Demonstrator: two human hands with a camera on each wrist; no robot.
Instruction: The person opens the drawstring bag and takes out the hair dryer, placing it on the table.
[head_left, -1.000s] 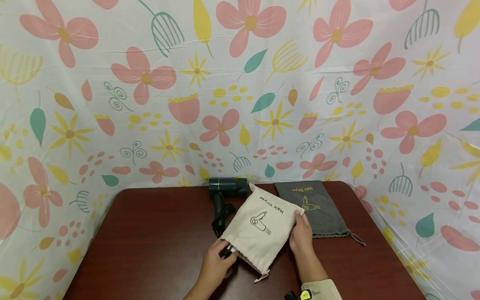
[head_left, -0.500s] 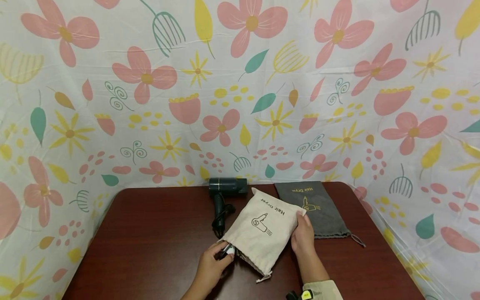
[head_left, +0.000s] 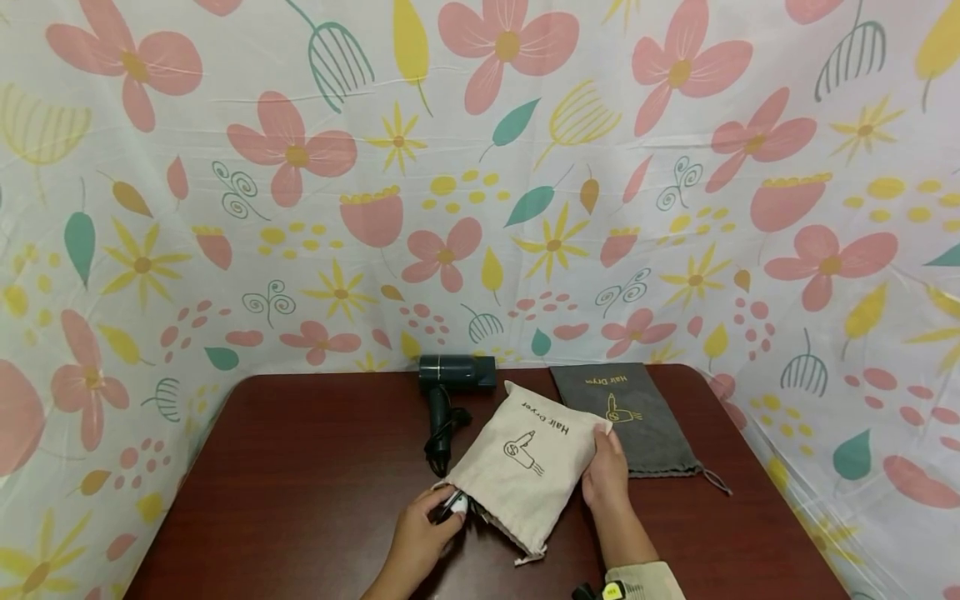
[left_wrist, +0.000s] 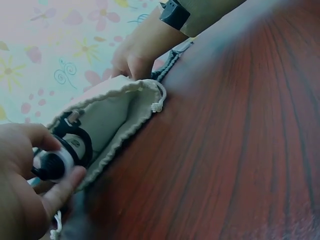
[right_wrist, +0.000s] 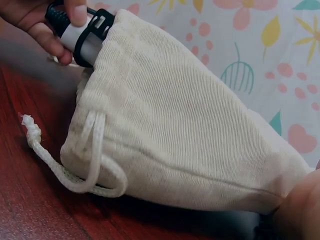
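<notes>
A cream cloth drawstring bag (head_left: 534, 492), printed with "Hair Dryer" and a dryer outline, lies tilted between both hands, its mouth toward the person. My left hand (head_left: 420, 537) is at that mouth, thumb and fingers pinching the white handle end of a hair dryer (right_wrist: 91, 45). A black strap (right_wrist: 102, 21) wraps this handle, and the rest of the dryer is hidden inside the bag. With my right hand (head_left: 606, 477) I grip the bag's far right corner, thumb on top. White drawcord (right_wrist: 95, 170) hangs knotted from the mouth.
Left of the bag's far end, a dark hair dryer (head_left: 453, 372) lies on the red-brown table (head_left: 300, 500), its cord bundled at the handle. A grey drawstring bag (head_left: 652, 425) lies flat behind my right hand. Flowered cloth (head_left: 442, 183) hangs behind the table.
The cream bag's far end has lowered slightly toward the person. A bit more of the white handle shows at the mouth, where my left hand keeps its pinch. Both hands have shifted only slightly.
</notes>
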